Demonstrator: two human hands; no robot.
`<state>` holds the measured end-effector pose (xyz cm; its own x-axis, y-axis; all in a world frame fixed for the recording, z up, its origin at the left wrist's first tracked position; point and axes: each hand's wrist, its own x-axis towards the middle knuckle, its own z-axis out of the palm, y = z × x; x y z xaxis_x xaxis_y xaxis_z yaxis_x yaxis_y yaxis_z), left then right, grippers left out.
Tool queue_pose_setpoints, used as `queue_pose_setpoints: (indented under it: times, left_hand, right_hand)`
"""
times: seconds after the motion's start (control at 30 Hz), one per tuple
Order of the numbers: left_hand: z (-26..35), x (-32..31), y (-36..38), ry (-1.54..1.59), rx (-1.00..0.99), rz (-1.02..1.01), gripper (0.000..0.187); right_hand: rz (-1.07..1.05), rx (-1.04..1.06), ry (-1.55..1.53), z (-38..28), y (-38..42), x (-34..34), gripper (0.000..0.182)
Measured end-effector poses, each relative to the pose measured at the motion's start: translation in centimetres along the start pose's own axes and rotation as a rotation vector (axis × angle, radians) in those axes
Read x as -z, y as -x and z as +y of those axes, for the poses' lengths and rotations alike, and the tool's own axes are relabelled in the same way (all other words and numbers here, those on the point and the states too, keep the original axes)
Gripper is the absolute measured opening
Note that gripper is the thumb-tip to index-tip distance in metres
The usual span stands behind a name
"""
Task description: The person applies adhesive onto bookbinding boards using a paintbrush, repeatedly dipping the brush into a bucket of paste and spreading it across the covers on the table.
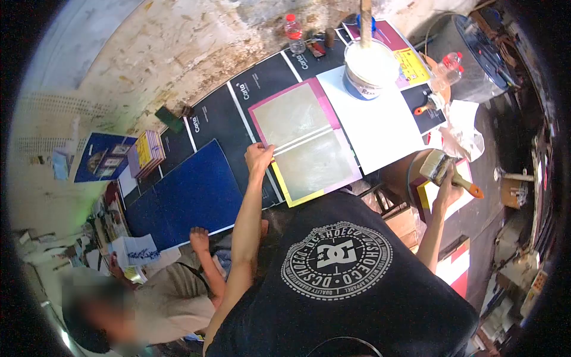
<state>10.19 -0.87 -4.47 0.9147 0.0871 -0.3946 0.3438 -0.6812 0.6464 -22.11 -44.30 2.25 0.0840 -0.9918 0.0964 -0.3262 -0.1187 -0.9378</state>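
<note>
My left hand (258, 159) is at the left edge of a printed cover sheet with pink and yellow margins (289, 203). Its fingers are closed at the end of the white strips between two grey boards (294, 113) that lie on the sheet. My right hand (447, 191) grips a wide paintbrush (437, 166) with an orange-tipped handle, off the table's right side. The brush's bristles look coated with something pale. Beside the cover sheet lies a blank white sheet (380, 134), and a white bucket (370, 71) with a stick in it stands on that sheet's far end.
A dark blue panel (187, 193) covers the table's left part, near a stack of booklets (147, 153). Another person (172, 291) sits at the lower left, one hand at the table edge. Bottles (292, 33), a smaller brush (429, 106) and a large drum (470, 53) stand around.
</note>
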Motion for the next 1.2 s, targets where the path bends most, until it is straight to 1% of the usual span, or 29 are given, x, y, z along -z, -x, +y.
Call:
queue_pose_setpoints:
  times: [0.1, 0.17, 0.2, 0.23, 0.27, 0.3, 0.37, 0.4, 0.43, 0.5, 0.53, 0.6, 0.63, 0.67, 0.7, 0.77, 0.83, 0.87, 0.9, 0.93, 0.97, 1.0, 1.03, 1.07, 1.1, 1.13, 1.17, 1.2]
  left_hand:
    - [-1.8, 1.1, -0.9, 0.092, 0.020, 0.012, 0.039]
    - [-5.5, 1.9, -2.9, 0.175, 0.009, -0.009, 0.032]
    - [-8.3, 2.1, -4.4, 0.201, -0.052, -0.002, 0.022]
    - [-8.7, 3.8, -4.1, 0.221, 0.006, -0.015, 0.027]
    - [-9.2, 5.4, -3.8, 0.244, 0.063, -0.027, 0.032]
    - [-9.9, 7.1, -3.5, 0.267, 0.119, -0.040, 0.036]
    - [-13.7, 9.7, -4.0, 0.392, 0.105, -0.022, 0.031]
    - [-14.8, 11.4, -3.7, 0.384, 0.120, -0.007, 0.030]
    - [-16.2, 13.0, -3.6, 0.375, 0.134, 0.005, 0.030]
    - [-19.7, 15.7, -4.0, 0.413, 0.197, 0.038, 0.029]
    - [-22.1, 16.9, -4.8, 0.376, 0.237, 0.073, 0.031]
    - [-27.7, 18.5, -7.0, 0.204, 0.192, 0.146, 0.033]
    - [-28.1, 19.4, -6.8, 0.116, 0.171, 0.180, 0.035]
    - [-28.4, 20.1, -6.5, 0.066, 0.296, 0.198, 0.041]
    - [-29.3, 20.4, -6.6, -0.009, 0.282, 0.291, 0.041]
    - [-31.7, 21.0, -7.6, -0.156, 0.243, 0.467, 0.041]
    - [-31.1, 22.3, -7.3, -0.196, 0.264, 0.539, 0.054]
    - [-33.3, 22.8, -8.7, -0.150, 0.202, 0.540, 0.054]
    - [-35.7, 23.0, -10.3, -0.043, 0.133, 0.543, 0.053]
    - [-33.2, 23.1, -8.6, 0.016, -0.003, 0.554, 0.055]
    - [-32.0, 23.3, -8.0, 0.109, -0.004, 0.460, 0.055]
    - [-31.8, 22.7, -7.5, 0.286, -0.125, 0.469, 0.051]
    - [-29.2, 22.4, -5.5, 0.223, -0.065, 0.477, 0.049]
    - [-28.0, 21.7, -4.2, 0.279, -0.107, 0.445, 0.050]
    - [-27.2, 21.4, -2.8, 0.330, -0.141, 0.423, 0.051]
    - [-26.4, 20.9, -1.1, 0.348, -0.134, 0.400, 0.051]
    - [-25.5, 20.5, 0.7, 0.361, -0.119, 0.384, 0.051]
    - [-24.5, 19.8, 3.0, 0.369, -0.048, 0.372, 0.051]
  right_hand:
    - [-0.056, 0.023, 0.053, 1.2, 0.1, -1.5, 0.038]
    - [-0.114, 0.000, -0.023, 0.8, 0.7, -2.4, 0.041]
    - [-0.142, -0.002, -0.066, 0.5, 0.9, -2.7, 0.042]
    - [-0.171, -0.006, -0.108, 0.3, 1.1, -2.9, 0.043]
    - [-0.189, -0.010, -0.040, 0.0, 1.1, -2.7, 0.046]
    - [-0.216, -0.011, -0.064, 0.3, 0.7, -2.8, 0.047]
    - [-0.257, -0.008, -0.098, -0.6, 0.4, -2.7, 0.046]
    - [-0.202, 0.005, -0.127, 0.5, -0.5, -2.7, 0.042]
    - [-0.213, -0.125, -0.143, -0.7, -0.5, -2.6, 0.046]
    - [-0.266, -0.166, -0.254, 0.5, -2.6, -1.9, 0.039]
    - [-0.282, -0.202, -0.306, -0.2, -3.0, -2.0, 0.036]
    - [-0.324, -0.240, -0.360, -1.8, -3.8, -2.7, 0.030]
    - [-0.398, -0.277, -0.313, -2.0, -4.5, -2.8, 0.030]
    - [-0.512, -0.181, -0.357, -1.1, -6.0, -3.0, 0.030]
    - [-0.531, -0.144, -0.401, -1.7, -6.9, -3.7, 0.032]
    - [-0.454, -0.170, -0.420, -4.8, -8.2, -5.8, 0.034]
    - [-0.436, -0.120, -0.438, -8.4, -9.5, -7.8, 0.034]
    - [-0.505, 0.088, -0.366, -11.3, -8.6, -8.8, 0.033]
    - [-0.504, 0.245, -0.252, -12.1, -9.9, -10.0, 0.034]
    - [-0.483, 0.401, -0.142, -12.7, -11.4, -11.2, 0.034]
    - [-0.429, 0.454, -0.133, -16.6, -9.3, -12.4, 0.028]
    - [-0.437, 0.488, -0.108, -17.2, -10.3, -14.4, 0.026]
    - [-0.443, 0.522, -0.084, -17.8, -11.2, -16.5, 0.025]
    - [-0.539, 0.684, -0.177, -19.2, -10.9, -17.9, 0.024]
    - [-0.597, 0.607, -0.050, -20.5, -10.3, -19.0, 0.025]
    - [-0.646, 0.626, -0.028, -19.4, -11.8, -21.4, 0.030]
    - [-0.637, 0.644, 0.023, -18.3, -12.7, -23.6, 0.035]
    - [-0.637, 0.652, 0.168, -18.8, -12.2, -24.5, 0.036]
